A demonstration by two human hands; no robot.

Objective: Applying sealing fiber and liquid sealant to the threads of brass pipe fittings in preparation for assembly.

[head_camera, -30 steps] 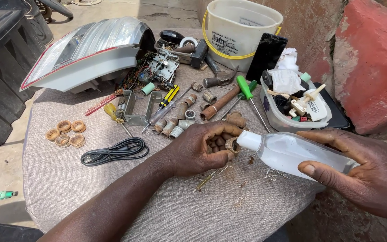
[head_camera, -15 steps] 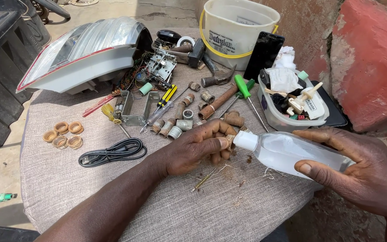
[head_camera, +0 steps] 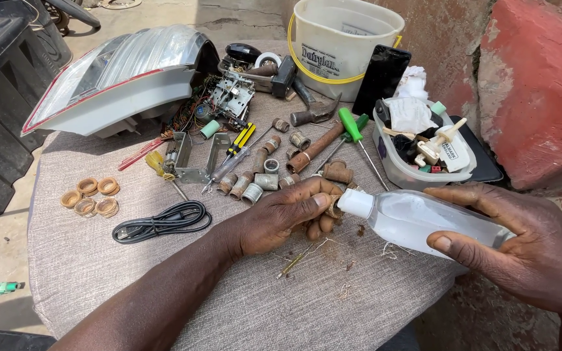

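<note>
My right hand (head_camera: 521, 244) grips a clear plastic bottle (head_camera: 417, 220) of colourless liquid, held nearly level with its white nozzle pointing left. My left hand (head_camera: 287, 214) rests on the grey cloth table (head_camera: 99, 279), fingers curled around small rusty brown metal pieces (head_camera: 333, 209) pressed right against the nozzle. Bits of wire and debris (head_camera: 300, 257) lie on the cloth just below the hands.
Rusty pipe fittings (head_camera: 261, 172), screwdrivers (head_camera: 352, 133), a hammer (head_camera: 313, 116), brass rings (head_camera: 89, 196), a coiled black cable (head_camera: 160, 220), a car tail lamp (head_camera: 118, 75), a white bucket (head_camera: 343, 39), a dark phone (head_camera: 380, 78) and a tub of oddments (head_camera: 424, 146) crowd the table. A red rock (head_camera: 535, 84) stands at right.
My left hand has closed from an open cupped palm into a curl around the small pieces. The bottle's nozzle has come up against them.
</note>
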